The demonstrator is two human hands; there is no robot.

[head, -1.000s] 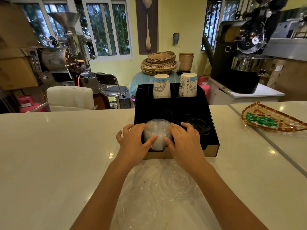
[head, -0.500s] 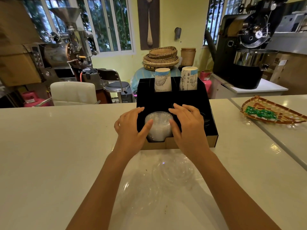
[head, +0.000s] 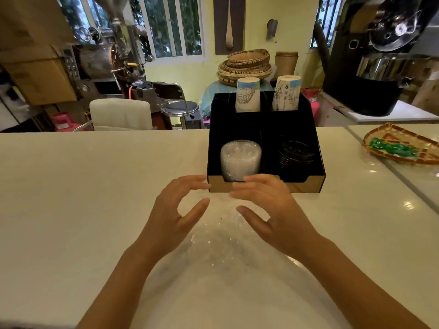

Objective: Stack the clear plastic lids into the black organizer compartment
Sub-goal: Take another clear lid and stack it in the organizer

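Clear lid stack (head: 240, 160) sits in black organizer (head: 318, 162) front-left compartment; left hand (head: 177, 217) and right hand (head: 273, 210) hover before it, fingers spread, holding nothing.

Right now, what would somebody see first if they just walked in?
Probably the two open hands, left hand and right hand, hovering over the white counter, holding nothing. Just beyond them sits the black organizer, with a stack of clear lids in its front left compartment and two paper cups standing at the back.
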